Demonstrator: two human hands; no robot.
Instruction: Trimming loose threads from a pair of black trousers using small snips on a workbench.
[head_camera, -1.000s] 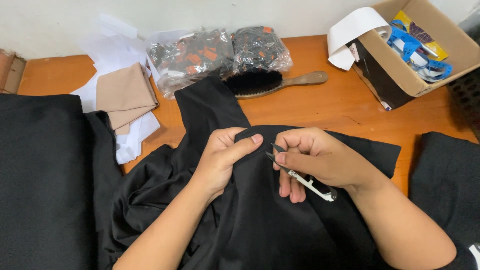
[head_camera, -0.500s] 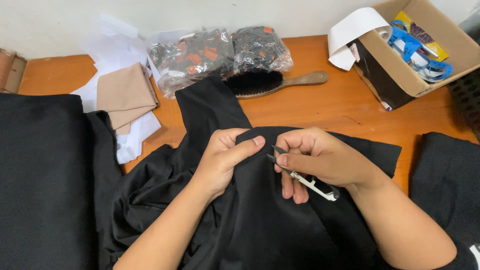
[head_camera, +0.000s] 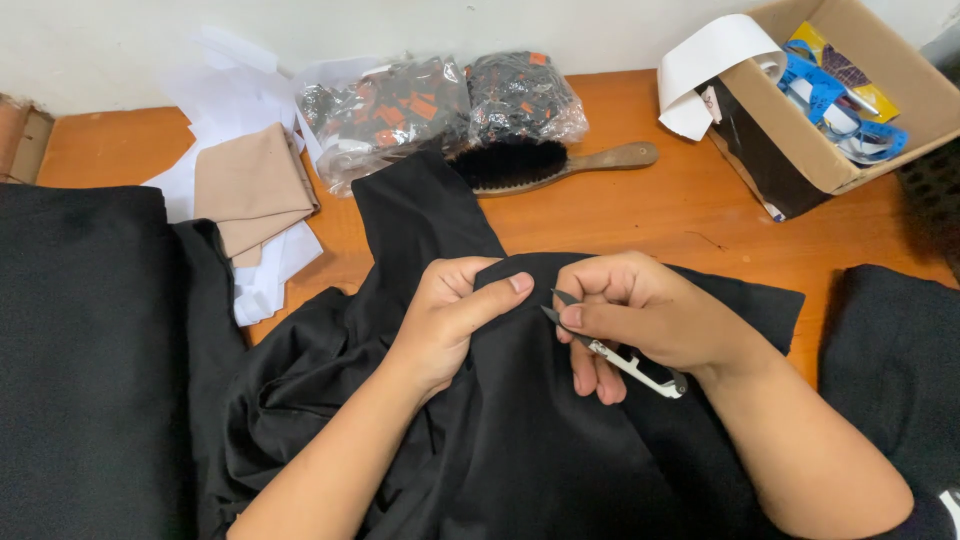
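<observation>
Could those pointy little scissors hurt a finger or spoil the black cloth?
Maybe. The small metal thread snips in the right hand point at the left hand's thumb, so a slip might nick it. Their tips rest on the bunched black fabric, which could get cut by mistake.

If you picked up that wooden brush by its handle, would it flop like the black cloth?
Probably not. The brush looks like solid wood, so it should stay stiff. Its bristle end looks bulkier, so it may dip that way. The black cloth bunches under the left hand, so it likely droops.
</observation>
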